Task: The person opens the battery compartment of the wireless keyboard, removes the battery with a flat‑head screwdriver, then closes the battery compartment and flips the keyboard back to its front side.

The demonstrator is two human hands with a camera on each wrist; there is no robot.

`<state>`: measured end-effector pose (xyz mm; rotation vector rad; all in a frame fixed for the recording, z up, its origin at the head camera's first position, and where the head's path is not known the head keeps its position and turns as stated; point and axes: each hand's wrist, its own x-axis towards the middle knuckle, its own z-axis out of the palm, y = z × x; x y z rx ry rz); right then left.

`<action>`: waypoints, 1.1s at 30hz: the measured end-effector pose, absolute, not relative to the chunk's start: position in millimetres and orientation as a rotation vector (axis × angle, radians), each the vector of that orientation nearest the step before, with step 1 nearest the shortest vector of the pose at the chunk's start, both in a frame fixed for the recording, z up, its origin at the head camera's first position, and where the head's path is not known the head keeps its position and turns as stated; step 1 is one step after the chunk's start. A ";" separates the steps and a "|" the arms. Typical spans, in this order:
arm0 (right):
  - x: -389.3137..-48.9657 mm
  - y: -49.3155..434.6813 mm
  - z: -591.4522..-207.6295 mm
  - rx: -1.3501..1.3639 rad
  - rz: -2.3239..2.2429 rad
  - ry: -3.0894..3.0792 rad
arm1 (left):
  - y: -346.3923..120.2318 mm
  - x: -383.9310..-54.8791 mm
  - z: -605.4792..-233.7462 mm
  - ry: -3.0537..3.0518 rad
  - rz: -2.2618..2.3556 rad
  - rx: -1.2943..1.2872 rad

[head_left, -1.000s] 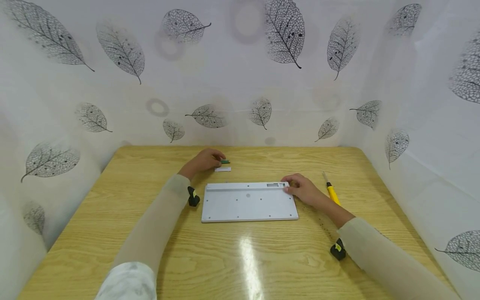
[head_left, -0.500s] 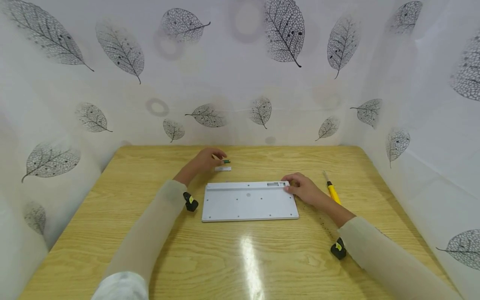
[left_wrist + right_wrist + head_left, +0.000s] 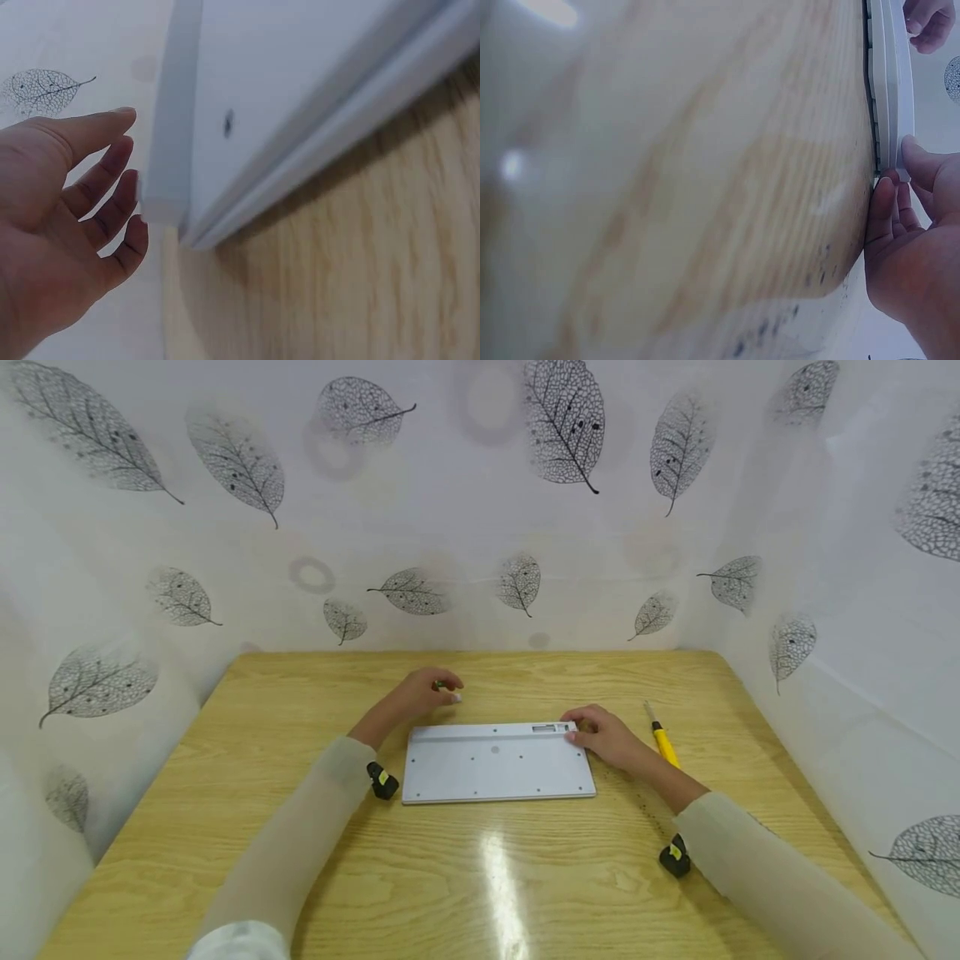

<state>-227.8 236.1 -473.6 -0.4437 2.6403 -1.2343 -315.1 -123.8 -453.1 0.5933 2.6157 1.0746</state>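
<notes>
A white keyboard (image 3: 487, 768) lies face down on the table, its screw-dotted back up and a battery slot (image 3: 543, 727) uncovered near the far right corner. My right hand (image 3: 606, 739) grips that corner, thumb on the back, fingers round the edge; the right wrist view shows the same hold. Beyond the keyboard's far left, my left hand (image 3: 422, 693) reaches low with fingers bent and thumb apart. A green battery (image 3: 438, 685) shows between its fingers, and a white strip (image 3: 456, 698) peeks out at the thumb tip, mostly hidden. In the left wrist view the fingers (image 3: 124, 195) curve loosely.
A screwdriver (image 3: 664, 745) with a yellow handle lies right of the right hand. Small dark marks (image 3: 648, 810) dot the wood near the right forearm. Leaf-patterned cloth (image 3: 465, 527) surrounds the wooden table (image 3: 420, 877) on its back and sides.
My left hand has drawn back from the battery and come down over the white strip, its fingers now covering most of both. The right hand and keyboard have stayed put.
</notes>
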 end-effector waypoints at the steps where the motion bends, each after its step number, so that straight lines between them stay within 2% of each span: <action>1: -228.0 236.2 -473.9 -0.446 -1.231 2.641 | -125.2 -315.2 -454.4 2.617 1.068 0.588; 17: -227.2 234.8 -472.5 -0.425 -1.258 2.626 | -140.7 -326.0 -466.9 2.634 1.018 0.498; 23: -215.2 226.3 -451.2 -0.432 -1.237 2.624 | -140.8 -327.2 -467.6 2.653 0.973 0.522; 28: -226.1 234.1 -471.7 -0.424 -1.246 2.626 | -139.4 -324.8 -466.1 2.672 0.936 0.516; 33: -227.0 235.8 -472.9 -0.420 -1.240 2.630 | -139.7 -323.7 -464.8 2.668 0.930 0.510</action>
